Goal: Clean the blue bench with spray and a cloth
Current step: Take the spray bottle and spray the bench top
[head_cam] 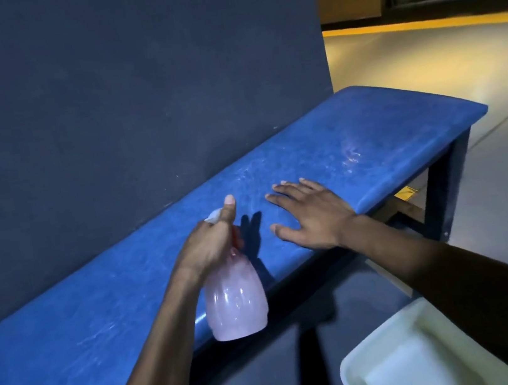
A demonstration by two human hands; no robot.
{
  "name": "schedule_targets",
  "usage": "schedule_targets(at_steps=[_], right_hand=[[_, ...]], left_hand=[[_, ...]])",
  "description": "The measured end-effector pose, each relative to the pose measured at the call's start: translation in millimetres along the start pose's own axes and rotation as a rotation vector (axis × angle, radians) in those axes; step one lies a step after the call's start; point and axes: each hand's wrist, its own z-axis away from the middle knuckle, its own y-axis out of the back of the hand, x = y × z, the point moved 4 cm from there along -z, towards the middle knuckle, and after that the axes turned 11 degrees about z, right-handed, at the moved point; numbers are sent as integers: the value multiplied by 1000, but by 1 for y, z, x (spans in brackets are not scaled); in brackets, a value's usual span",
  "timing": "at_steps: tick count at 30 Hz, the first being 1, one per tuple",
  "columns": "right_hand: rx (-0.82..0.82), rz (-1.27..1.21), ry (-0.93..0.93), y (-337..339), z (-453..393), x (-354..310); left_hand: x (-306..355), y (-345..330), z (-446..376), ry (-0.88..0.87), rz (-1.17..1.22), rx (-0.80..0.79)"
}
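Note:
A long blue padded bench (pixel 107 319) runs from the lower left to the upper right along a dark wall. My left hand (pixel 210 241) grips the neck of a pale pink spray bottle (pixel 237 307), thumb up, nozzle aimed over the seat. My right hand (pixel 312 213) lies flat on the seat with its fingers spread and nothing in it. A wet shine shows on the seat near the far end (pixel 352 153). A pale folded cloth (pixel 404 371) lies in a white tub at the lower right.
The white plastic tub (pixel 357 364) stands on the floor in front of the bench. The dark wall (pixel 132 95) backs the bench. Dark bench legs (pixel 444 193) stand at the far end. Grey floor with a yellow stripe (pixel 419 26) stretches beyond.

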Motion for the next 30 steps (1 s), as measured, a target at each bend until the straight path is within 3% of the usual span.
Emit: schedule_targets(at_steps=[4, 7, 13, 26, 30], right_hand=[[21, -5, 6, -1, 1, 0], [10, 2, 7, -1, 0, 0], [6, 4, 4, -2, 0, 1], [38, 2, -5, -2, 0, 3], [46, 21, 11, -2, 1, 5]], left_hand=[[3, -6, -3, -18, 38, 8], [8, -10, 0, -25, -101, -5], [-25, 21, 4, 6, -13, 131], [-26, -1, 27, 34, -27, -53], [-39, 13, 52, 46, 67, 16]])
